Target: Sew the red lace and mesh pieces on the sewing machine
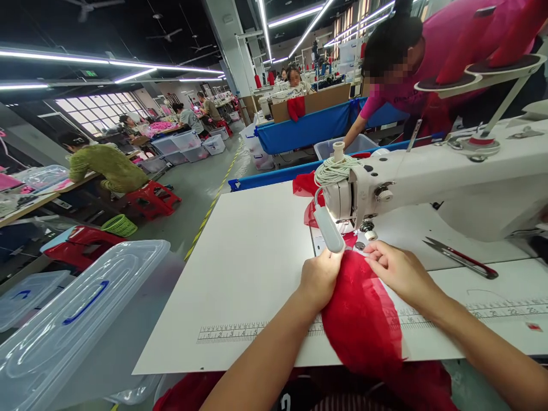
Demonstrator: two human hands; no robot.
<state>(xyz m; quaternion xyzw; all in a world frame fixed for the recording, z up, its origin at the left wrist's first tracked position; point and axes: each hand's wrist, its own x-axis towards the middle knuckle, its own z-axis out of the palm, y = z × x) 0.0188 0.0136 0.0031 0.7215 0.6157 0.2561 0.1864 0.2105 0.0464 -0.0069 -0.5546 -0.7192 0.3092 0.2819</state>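
Sheer red fabric [359,311] runs from under the needle area of a white sewing machine [411,185] down over the table's front edge. My left hand [320,278] is closed on the fabric's left edge, just below the small grey lamp [330,229] on the machine head. Its fingertips are partly hidden. On the other side, my right hand [396,269] pinches the fabric's right edge close to the presser foot, fingers curled. Thread snips [464,260] with red and black handles lie to the right of this hand.
The white sewing table [240,245] has a printed ruler along its front. Lidded plastic bins [98,308] stand at the left. Behind the machine, a co-worker in pink [445,63] bends over a bin beside a blue cloth trough [306,125]. Red thread cones [466,43] stand at upper right.
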